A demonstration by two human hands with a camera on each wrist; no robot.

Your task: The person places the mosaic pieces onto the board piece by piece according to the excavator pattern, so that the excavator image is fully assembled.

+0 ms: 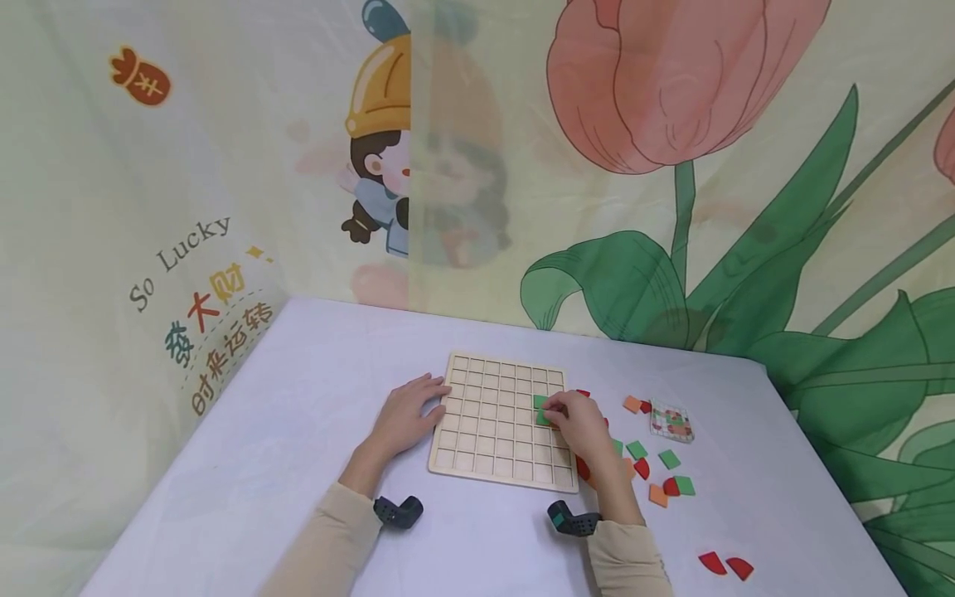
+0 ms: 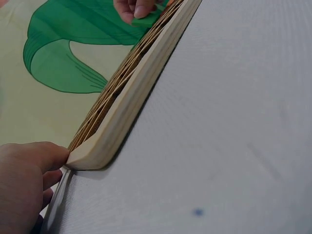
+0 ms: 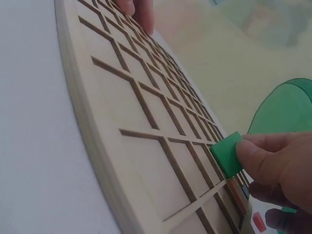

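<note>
A wooden grid board [image 1: 488, 431] lies on the table. My left hand [image 1: 406, 417] rests at its left edge, fingers extended; in the left wrist view the thumb [image 2: 51, 155] touches a corner of the frame. Over the right part of the grid, my right hand [image 1: 585, 427] pinches a green square tile [image 3: 225, 154] between thumb and finger. That tile is tilted against the grid bars in the right wrist view. Another green square [image 1: 540, 400] shows at the board just beyond the fingertips. An orange piece [image 3: 237, 196] sits in the grid beside the held tile, partly hidden.
Loose green squares [image 1: 669, 458], orange squares [image 1: 658, 496] and red quarter-round pieces [image 1: 642, 468] are scattered right of the board. A small patterned card [image 1: 671, 421] lies behind them. Two red pieces [image 1: 712, 563] are nearer the front. A printed curtain [image 1: 462, 166] hangs behind the table.
</note>
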